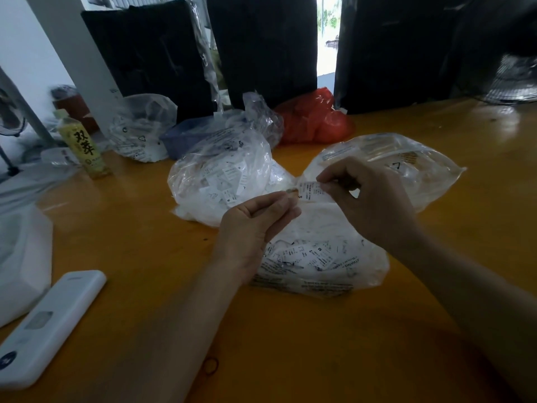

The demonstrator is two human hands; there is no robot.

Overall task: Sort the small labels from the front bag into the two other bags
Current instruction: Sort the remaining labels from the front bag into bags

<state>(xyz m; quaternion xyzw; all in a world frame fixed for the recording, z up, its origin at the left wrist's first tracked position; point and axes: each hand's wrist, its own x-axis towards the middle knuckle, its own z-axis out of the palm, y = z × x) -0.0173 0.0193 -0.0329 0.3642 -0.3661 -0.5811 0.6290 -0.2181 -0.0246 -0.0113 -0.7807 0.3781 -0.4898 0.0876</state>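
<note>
A small white label (311, 192) printed with an S is held in the air between both hands. My left hand (255, 225) pinches its left end and my right hand (366, 199) pinches its right end. Below them lies the front bag (328, 257), clear plastic with several S and M labels inside. Behind it to the left stands a fuller clear bag (220, 175) of labels. The third bag (406, 161), at the back right, is clear and looks nearly empty.
The orange table (290, 330) carries a white remote (49, 324) at the front left, a white box (20, 257), a yellow bottle (84, 144), another clear bag (139, 126), a blue tray (186, 135) and a red bag (313, 117). Black chairs stand behind.
</note>
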